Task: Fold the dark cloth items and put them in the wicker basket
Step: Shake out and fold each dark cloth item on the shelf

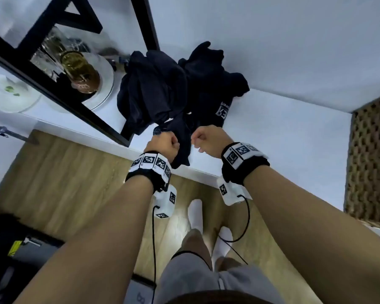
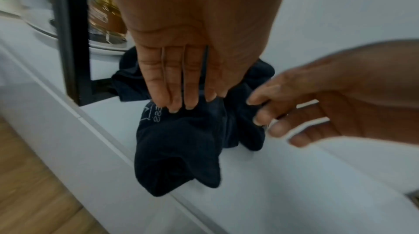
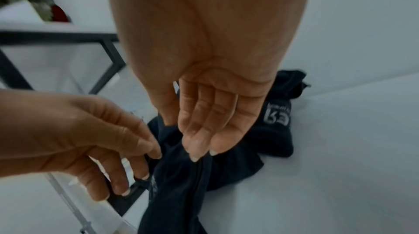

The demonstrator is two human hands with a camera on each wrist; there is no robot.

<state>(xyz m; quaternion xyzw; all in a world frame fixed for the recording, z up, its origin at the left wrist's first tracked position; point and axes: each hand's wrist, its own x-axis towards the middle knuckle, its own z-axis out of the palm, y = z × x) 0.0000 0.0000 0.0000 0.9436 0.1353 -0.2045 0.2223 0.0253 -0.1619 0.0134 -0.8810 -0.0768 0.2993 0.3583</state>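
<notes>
The task has barely begun: the crumpled dark navy cloth items lie unfolded in a heap on the white table, one end hanging over its edge. The left hand grips that end; the right hand, fingers curled, appears to pinch it too. The brown wicker basket stands well apart on the right.

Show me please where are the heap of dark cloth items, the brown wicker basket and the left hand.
heap of dark cloth items [image 1: 162, 91]: head view, middle of the pile.
brown wicker basket [image 1: 371, 154]: head view, woven side wall.
left hand [image 1: 164, 145]: head view, back of the hand.
</notes>
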